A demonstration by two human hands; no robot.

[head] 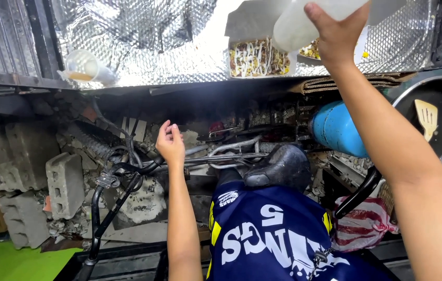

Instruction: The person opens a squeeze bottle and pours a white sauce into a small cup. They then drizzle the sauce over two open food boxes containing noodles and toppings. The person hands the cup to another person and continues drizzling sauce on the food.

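At the top right, the right hand grips a white squeeze bottle over the food tray; steady tilting suits. The left hand hangs loosely curled, empty.

Foil-lined table ran brightly lit across the top of the frame | grey concrete blocks and rubble lay piled at left | green mat covered the lower-left corner | blue gas cylinder sat right of centre | dark shadow below the table
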